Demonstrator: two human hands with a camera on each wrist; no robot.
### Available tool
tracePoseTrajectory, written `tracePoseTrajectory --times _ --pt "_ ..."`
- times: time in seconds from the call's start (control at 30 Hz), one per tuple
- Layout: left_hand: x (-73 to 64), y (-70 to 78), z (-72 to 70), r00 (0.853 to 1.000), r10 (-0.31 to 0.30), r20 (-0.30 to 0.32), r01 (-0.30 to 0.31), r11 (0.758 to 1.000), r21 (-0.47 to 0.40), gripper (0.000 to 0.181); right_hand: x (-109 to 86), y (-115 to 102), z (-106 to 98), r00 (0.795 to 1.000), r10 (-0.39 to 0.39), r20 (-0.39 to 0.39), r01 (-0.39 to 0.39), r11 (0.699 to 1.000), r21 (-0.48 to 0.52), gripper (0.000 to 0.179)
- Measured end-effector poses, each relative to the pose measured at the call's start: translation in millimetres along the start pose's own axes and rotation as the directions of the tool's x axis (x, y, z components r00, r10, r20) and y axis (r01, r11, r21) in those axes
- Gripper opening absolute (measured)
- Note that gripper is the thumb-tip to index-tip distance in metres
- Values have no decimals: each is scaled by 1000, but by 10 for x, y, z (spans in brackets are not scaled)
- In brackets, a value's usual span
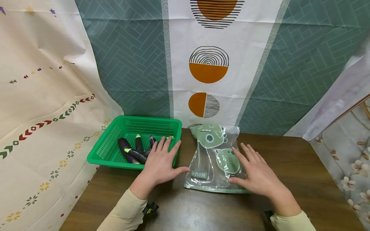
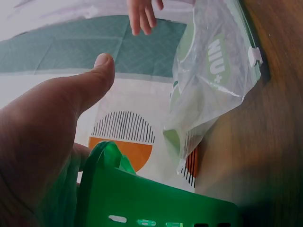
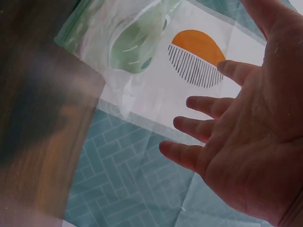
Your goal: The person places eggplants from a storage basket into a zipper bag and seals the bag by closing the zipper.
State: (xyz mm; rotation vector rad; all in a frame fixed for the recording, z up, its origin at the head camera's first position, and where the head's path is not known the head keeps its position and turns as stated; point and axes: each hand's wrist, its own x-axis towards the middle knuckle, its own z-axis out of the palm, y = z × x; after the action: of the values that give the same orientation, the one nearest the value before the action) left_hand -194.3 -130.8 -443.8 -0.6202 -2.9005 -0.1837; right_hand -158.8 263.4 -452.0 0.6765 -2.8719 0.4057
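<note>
One crinkly, clear zip bag (image 1: 212, 160) rests on the wood bench (image 1: 202, 211), its green zip edge (image 1: 202, 189) at the front. The left grip (image 1: 161, 163), spread and holding nothing, is by one green, holey basket (image 1: 108, 144) with at least four eggplants (image 1: 124, 148). The right grip (image 1: 257, 171), spread too, is by the bag; wood runs on rightward.

Cream sleeves (image 1: 124, 210) reach the wrists (image 1: 139, 188), the left bearing a black, yellow-marked fitting (image 1: 151, 208).

The left basket (image 1: 115, 164) is green, its eggplants (image 1: 123, 146) dark purple, green-tipped; the clear bag (image 1: 206, 157) bears green cartoon prints; the tabletop (image 1: 297, 166) is brown wood-grain; the far cloth (image 1: 133, 64) pairs teal herringbone with white.
</note>
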Motion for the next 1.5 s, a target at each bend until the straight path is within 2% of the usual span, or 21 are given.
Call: tracePoseTrajectory --times 0.37,0.53,0.8,1.23,1.5 --pt "0 -68 4 999 3 -33 -4 1000 -23 106 -13 18 76 996 -50 74 44 996 82 115" --pt "2 -114 6 1000 0 -27 0 1000 -23 104 -14 22 121 993 -58 107 47 994 102 116" --pt "-1 -194 7 1000 -17 -16 16 999 -31 98 -10 10 172 990 -75 119 58 988 140 118" --pt "-3 -331 4 999 -37 -8 37 998 -52 94 3 22 236 984 -87 158 67 990 126 125" --pt "4 -416 -14 998 -62 13 63 997 -46 93 15 21 267 979 -82 184 57 989 136 123"
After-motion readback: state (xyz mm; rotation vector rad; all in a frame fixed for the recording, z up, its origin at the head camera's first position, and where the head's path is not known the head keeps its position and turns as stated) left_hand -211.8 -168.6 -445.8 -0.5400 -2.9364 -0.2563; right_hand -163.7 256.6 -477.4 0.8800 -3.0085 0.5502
